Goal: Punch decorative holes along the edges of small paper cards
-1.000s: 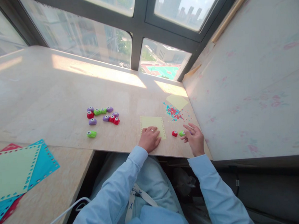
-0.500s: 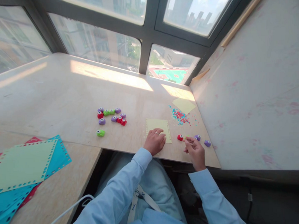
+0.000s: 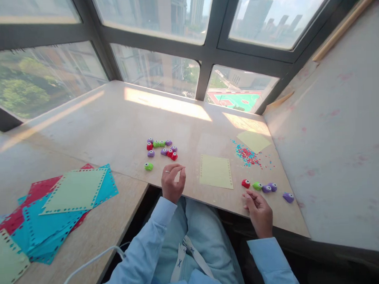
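My left hand (image 3: 173,182) hovers above the table's front edge with the fingers curled and thumb meeting fingertips; nothing shows in it. A yellow sheet with punched edges (image 3: 215,171) lies just to its right, untouched. My right hand (image 3: 257,208) rests at the front edge, fingers curled loosely inward, holding nothing I can see. Just beyond it sits a row of small punches: a red punch (image 3: 245,183), a green punch (image 3: 257,186), two purple punches (image 3: 269,188), and a further purple punch (image 3: 288,197) off to the right.
A cluster of several small punches (image 3: 161,147) and a lone green punch (image 3: 148,166) sit left of centre. Coloured confetti (image 3: 247,154) and another yellow sheet (image 3: 254,141) lie at the back right. Punched coloured sheets (image 3: 60,202) are stacked at the left. A wall panel (image 3: 334,144) borders the right.
My left hand has lifted off the yellow sheet and moved left. My right hand has let go of the small punches and drawn back toward the table edge. The view has swung left.
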Tool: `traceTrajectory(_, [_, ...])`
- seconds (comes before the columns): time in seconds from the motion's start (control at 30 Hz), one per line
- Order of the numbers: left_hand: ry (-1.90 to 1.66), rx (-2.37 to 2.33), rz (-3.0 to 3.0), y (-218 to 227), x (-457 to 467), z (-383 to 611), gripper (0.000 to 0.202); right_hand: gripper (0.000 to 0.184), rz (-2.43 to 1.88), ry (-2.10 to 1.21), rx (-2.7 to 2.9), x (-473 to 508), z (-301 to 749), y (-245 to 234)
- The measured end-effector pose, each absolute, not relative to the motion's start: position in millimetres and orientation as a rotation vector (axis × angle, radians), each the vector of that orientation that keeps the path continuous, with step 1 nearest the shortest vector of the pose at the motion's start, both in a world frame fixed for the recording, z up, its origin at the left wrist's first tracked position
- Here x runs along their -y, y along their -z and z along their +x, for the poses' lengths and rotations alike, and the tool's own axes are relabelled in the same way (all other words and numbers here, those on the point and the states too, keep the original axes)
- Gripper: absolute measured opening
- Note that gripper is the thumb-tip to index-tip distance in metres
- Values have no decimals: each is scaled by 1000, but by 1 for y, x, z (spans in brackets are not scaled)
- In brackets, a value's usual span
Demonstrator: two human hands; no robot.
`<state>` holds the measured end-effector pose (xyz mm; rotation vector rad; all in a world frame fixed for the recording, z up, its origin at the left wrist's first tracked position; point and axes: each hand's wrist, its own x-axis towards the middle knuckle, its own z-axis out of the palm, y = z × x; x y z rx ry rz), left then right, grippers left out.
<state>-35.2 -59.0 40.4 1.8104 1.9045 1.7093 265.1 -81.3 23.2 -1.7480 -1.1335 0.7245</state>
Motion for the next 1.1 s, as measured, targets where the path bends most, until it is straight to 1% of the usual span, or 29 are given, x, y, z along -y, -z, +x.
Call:
traceTrajectory(0.13, [-1587,-2340,1661,-30,65,-85,16,57,-1787,-723,1160,79,266,-20])
traceTrajectory(0.23, [-1406,-2600,1506,-19,68,-110,29,59,-1832,-687,1186,77,264,-20])
traceTrajectory(0.37, [-1088,-2711,1358,-11,65,-124,42,61,-1882,-617,1253,78,262,-22])
traceTrajectory(0.47, [-950,-2719,1332,-13,61,-125,41,60,-1879,-557,1395,77,264,-23])
traceTrajectory(0.63, [-951,-2690,1347,-13,58,-127,35,63,-1869,-556,1698,64,274,-22])
traceTrajectory(0.77, [-972,-2693,1302,-9,57,-125,38,67,-1972,-488,1627,52,278,-17])
traceTrajectory(0.93, [-971,-2703,1268,-9,56,-119,41,62,-2027,-305,1514,54,270,-9])
traceTrajectory(1.1, [-1098,-2672,1322,-4,52,-115,40,59,-1935,-282,1561,60,262,-9])
